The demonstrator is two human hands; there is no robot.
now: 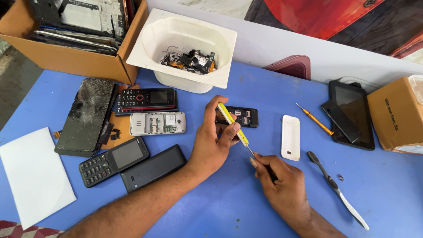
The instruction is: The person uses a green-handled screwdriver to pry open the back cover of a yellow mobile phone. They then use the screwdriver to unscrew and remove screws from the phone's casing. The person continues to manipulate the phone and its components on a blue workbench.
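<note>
A blue tabletop (229, 207) fills the view, backed by a white wall panel (308, 48) with a red and dark picture above it. The left hand (213, 145) curls around a yellow-handled screwdriver (232, 125), thumb and fingers pinching the handle so that it slants down toward the right. The right hand (280, 180) is closed, its fingertips pinching the screwdriver's metal shaft near the tip. Just behind the left hand lies an opened black phone (244, 117) with its innards showing, flat on the table.

To the right rest a white back cover (291, 137), an orange-handled screwdriver (315, 120), a black-and-white toothbrush (337, 189) and a dark tablet (352, 114) with a smaller black phone on top. A brown carton (394, 114) sits at the right edge.

To the left lie a grey phone body (157, 123), a red-and-black keypad phone (145, 99), a black keypad phone (113, 161), a plain black handset back (153, 168), a cracked touchscreen panel (86, 115) and a white sheet (33, 174). At the back stand a white plastic tub (185, 81) holding small circuit scraps and a cardboard box (70, 59) stacked with screen frames.
</note>
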